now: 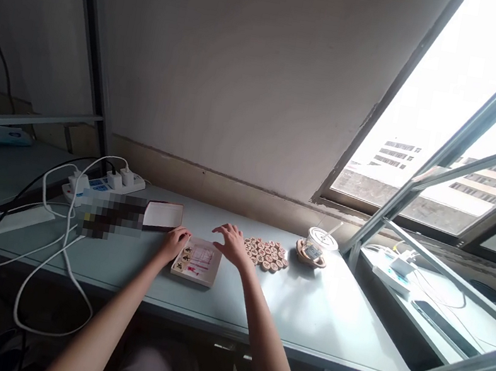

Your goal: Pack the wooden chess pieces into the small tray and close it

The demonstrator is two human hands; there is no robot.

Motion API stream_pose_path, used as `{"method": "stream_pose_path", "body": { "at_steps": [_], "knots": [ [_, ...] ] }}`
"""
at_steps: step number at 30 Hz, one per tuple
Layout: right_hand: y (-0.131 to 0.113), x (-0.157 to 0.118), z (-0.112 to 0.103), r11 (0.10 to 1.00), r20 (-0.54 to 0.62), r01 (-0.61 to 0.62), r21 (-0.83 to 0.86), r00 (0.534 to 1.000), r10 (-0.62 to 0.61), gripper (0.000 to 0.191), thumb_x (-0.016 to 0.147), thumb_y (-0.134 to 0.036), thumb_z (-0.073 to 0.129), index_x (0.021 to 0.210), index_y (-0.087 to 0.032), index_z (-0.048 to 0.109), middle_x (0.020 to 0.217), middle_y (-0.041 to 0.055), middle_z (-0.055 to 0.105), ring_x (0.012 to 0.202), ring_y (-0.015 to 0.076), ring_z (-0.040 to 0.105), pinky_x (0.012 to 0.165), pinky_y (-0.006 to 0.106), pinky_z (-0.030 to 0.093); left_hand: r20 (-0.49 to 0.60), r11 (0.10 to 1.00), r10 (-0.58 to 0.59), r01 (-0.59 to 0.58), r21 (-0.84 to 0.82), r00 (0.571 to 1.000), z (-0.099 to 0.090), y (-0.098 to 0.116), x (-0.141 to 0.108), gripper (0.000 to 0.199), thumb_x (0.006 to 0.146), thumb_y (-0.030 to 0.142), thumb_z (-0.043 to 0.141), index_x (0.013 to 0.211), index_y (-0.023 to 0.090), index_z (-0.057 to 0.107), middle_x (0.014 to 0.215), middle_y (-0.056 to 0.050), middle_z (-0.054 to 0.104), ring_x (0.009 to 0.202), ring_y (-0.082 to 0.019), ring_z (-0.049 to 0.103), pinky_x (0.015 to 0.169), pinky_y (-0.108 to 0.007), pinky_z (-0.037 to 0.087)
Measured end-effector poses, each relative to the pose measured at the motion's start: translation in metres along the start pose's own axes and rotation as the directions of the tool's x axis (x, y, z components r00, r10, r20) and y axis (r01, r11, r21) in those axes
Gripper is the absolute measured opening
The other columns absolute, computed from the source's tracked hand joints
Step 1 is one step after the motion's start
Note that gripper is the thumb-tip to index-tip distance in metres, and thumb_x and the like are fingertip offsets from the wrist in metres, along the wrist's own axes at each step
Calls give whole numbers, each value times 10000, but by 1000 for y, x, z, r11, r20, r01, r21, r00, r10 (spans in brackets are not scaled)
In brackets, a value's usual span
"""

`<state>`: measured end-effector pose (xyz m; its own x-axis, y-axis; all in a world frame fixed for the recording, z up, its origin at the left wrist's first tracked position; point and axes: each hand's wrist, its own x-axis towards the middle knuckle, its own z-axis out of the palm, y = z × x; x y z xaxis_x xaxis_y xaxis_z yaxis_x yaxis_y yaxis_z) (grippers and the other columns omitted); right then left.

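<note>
Potentially, the right hand [232, 244], loosely spread, brushes and scatters the wooden discs [268, 255]; the left hand [175, 243], beside the box [192, 279], has an indiscernible grip.

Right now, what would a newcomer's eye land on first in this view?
Probably the bright window at upper right, glaring beside the dim wall. Next, at lower center, the shallow box, with the left hand at its upper left corner and the right hand by its upper right. A cluster of round wooden pieces lies just right of that.
</note>
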<state>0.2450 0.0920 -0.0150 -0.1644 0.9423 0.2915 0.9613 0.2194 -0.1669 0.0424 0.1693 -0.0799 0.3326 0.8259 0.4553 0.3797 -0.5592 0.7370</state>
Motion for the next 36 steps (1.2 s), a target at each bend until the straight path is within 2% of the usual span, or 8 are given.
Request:
{"method": "stream_pose_path", "body": {
  "at_steps": [2, 4, 9, 16, 20, 26, 31, 36],
  "knots": [
    [-22, 7, 7, 987, 103, 156, 35, 982, -159, 344, 788, -301, 641, 1125, -271, 572, 1115, 54, 547, 1021, 207, 487, 811, 322, 392, -2, 1000, 6, -6, 2, 1000, 1, -2, 1, 253, 786, 256, 381, 712, 174, 609, 822, -68, 631, 809, -193, 586, 775, -315, 451],
    [-40, 10, 17, 972, 146, 233, 43, 961, -237, 344, 800, -317, 628, 1134, -254, 574, 1095, 67, 555, 993, 204, 503, 773, 302, 406, -1, 1000, 1, -1, 6, 1000, 1, -2, 1, 252, 794, 249, 379, 717, 173, 607, 822, -68, 630, 803, -189, 584, 770, -311, 449],
    [-51, 7, 30, 978, 53, 208, 29, 976, -210, 345, 839, -390, 565, 1140, -221, 570, 1045, 81, 560, 961, 199, 504, 762, 306, 405, 17, 1000, 7, -8, 21, 1000, 0, 0, -1, 198, 793, 272, 450, 731, 169, 607, 818, -60, 622, 790, -179, 577, 749, -294, 449],
    [-11, -12, 2, 999, -77, -4, 48, 997, 7, 275, 840, -408, 554, 1067, -260, 598, 1093, 57, 528, 1035, 211, 456, 842, 346, 381, 7, 1000, 14, -14, 9, 1000, -2, 3, -2, 140, 757, 255, 502, 740, 166, 609, 813, -55, 621, 776, -177, 586, 732, -292, 453],
    [21, -29, -8, 987, -23, -163, 9, 986, 164, 279, 855, -408, 522, 1057, -237, 611, 1079, 77, 510, 1010, 211, 456, 840, 329, 386, 18, 1000, -7, 7, -4, 1000, -3, 5, -3, 135, 755, 255, 498, 736, 170, 602, 817, -53, 618, 771, -174, 590, 712, -285, 461],
    [36, -40, -6, 968, -40, -174, -181, 985, 169, 278, 833, -340, 561, 1078, -210, 586, 1098, 103, 509, 1019, 248, 442, 859, 373, 352, 4, 1000, -2, 2, 3, 1000, -3, 5, -3, 129, 748, 238, 495, 729, 173, 605, 812, -53, 622, 775, -177, 590, 716, -293, 464],
    [10, -35, -15, 977, -75, -164, -133, 985, 155, 232, 823, -253, 568, 1054, -235, 570, 1075, 75, 530, 1005, 228, 459, 848, 366, 343, -12, 1000, 1, -1, 9, 1000, -2, 3, -2, 120, 740, 198, 497, 727, 168, 612, 805, -48, 617, 761, -164, 590, 706, -277, 466],
    [-50, -21, -9, 991, 25, 124, -50, 992, -123, 271, 813, -252, 592, 1083, -247, 571, 1107, 62, 555, 1005, 213, 490, 820, 336, 348, -14, 999, 6, -5, 39, 1000, -1, 5, -2, 113, 742, 166, 513, 718, 160, 623, 797, -48, 624, 771, -160, 583, 746, -286, 463]
  ]
}}
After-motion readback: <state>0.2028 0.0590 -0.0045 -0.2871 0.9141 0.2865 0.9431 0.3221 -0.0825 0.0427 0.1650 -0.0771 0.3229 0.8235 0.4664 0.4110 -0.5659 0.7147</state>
